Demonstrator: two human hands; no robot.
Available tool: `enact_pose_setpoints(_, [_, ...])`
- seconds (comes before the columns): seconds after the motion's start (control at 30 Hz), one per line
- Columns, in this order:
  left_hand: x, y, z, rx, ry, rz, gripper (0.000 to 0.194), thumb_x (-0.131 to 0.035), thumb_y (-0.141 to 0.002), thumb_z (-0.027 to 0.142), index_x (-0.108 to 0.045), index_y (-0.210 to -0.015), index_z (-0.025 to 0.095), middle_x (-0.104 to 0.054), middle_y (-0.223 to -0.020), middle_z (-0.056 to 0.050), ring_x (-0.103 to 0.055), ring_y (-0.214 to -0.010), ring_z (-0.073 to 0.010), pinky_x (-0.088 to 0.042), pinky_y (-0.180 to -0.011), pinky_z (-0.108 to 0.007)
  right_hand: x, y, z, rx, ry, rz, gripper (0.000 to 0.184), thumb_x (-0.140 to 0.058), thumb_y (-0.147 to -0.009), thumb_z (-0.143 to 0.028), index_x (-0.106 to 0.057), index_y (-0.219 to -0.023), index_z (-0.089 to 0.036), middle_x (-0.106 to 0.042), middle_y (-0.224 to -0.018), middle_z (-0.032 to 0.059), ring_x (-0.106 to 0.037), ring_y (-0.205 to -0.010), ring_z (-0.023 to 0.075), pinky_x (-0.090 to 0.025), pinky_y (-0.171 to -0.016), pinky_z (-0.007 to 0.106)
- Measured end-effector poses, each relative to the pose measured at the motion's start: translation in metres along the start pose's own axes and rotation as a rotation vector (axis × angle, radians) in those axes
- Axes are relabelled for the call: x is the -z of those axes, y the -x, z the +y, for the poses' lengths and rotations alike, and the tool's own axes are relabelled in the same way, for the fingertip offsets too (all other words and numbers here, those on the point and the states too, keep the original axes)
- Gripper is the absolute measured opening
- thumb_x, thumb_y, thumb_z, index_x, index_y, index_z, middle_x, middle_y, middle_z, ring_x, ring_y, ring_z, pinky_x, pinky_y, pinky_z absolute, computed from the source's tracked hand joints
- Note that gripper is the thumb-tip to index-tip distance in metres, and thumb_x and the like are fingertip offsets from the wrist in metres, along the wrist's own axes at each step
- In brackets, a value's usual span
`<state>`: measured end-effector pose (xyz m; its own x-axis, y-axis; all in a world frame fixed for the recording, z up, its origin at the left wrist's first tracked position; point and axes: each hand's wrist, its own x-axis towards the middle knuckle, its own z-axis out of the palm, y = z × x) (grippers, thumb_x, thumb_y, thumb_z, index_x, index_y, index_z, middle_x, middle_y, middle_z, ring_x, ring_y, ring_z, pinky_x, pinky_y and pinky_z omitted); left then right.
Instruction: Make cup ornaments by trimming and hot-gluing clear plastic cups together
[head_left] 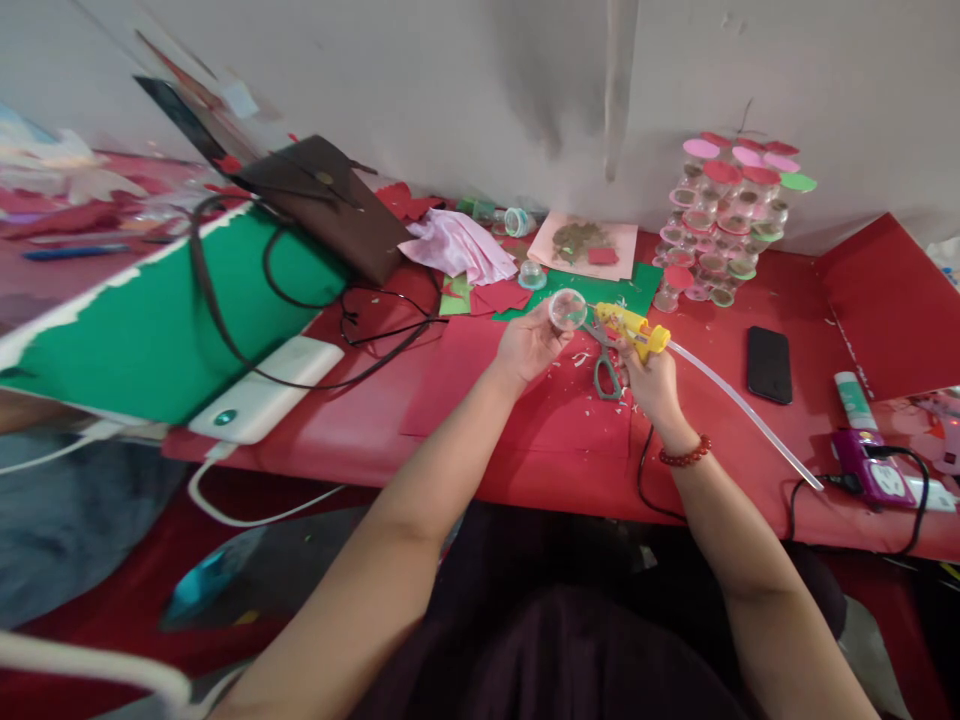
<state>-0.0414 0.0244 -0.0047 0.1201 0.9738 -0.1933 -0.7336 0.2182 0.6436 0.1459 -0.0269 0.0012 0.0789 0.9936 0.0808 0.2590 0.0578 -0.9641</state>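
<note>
My left hand (531,347) holds a small clear plastic cup (568,310), its round end turned up toward me. In my right hand (652,382) is a yellow hot glue gun (631,328), its nozzle pointing left close beside the cup; whether it touches cannot be seen. A long clear glue stick (742,410) trails out of the gun's back end. Below the two hands lie grey-green-handled scissors (606,375) on red paper (480,390) among small white scraps.
A stack of clear cups with coloured paper discs (712,225) stands at the back right. Nearby are a black phone (769,365), a purple power adapter (874,470) and a glue tube (855,400). Leftward lie a brown bag (322,205), glasses (382,318) and a white power bank (266,390).
</note>
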Motion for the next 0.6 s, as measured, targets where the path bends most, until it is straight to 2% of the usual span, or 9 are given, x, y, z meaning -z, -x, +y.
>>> enact_pose_setpoints(0.23, [-0.0055, 0.0041, 0.0014, 0.001, 0.03, 0.036, 0.028, -0.051, -0.096, 0.01, -0.071, -0.114, 0.017, -0.077, -0.094, -0.007, -0.067, -0.072, -0.0114, -0.051, -0.062, -0.02, 0.0006, -0.0001, 0.0016, 0.006, -0.018, -0.004, 0.031, -0.067, -0.092, -0.043, -0.067, -0.071, -0.02, -0.048, -0.044, -0.0063, -0.042, -0.042, 0.0078, -0.032, -0.042, 0.021])
enact_pose_setpoints(0.5, [-0.0012, 0.0005, -0.0006, -0.03, 0.038, -0.011, 0.024, -0.056, -0.091, 0.007, -0.071, -0.105, 0.02, -0.073, -0.091, -0.004, -0.068, -0.074, -0.0114, -0.052, -0.064, -0.021, 0.0002, 0.0004, 0.0004, 0.01, 0.006, 0.007, 0.033, -0.066, -0.093, -0.041, -0.066, -0.068, -0.02, -0.047, -0.043, -0.0063, -0.042, -0.041, 0.0078, -0.032, -0.042, 0.022])
enact_pose_setpoints(0.6, [-0.0008, 0.0005, -0.0011, -0.033, 0.044, -0.007, 0.023, -0.058, -0.09, 0.007, -0.071, -0.105, 0.02, -0.073, -0.091, -0.004, -0.068, -0.076, -0.0119, -0.053, -0.064, -0.021, 0.0005, -0.0008, 0.0024, 0.038, 0.009, 0.01, 0.03, -0.065, -0.093, -0.043, -0.072, -0.076, -0.019, -0.048, -0.046, -0.0065, -0.042, -0.043, 0.0074, -0.034, -0.044, 0.021])
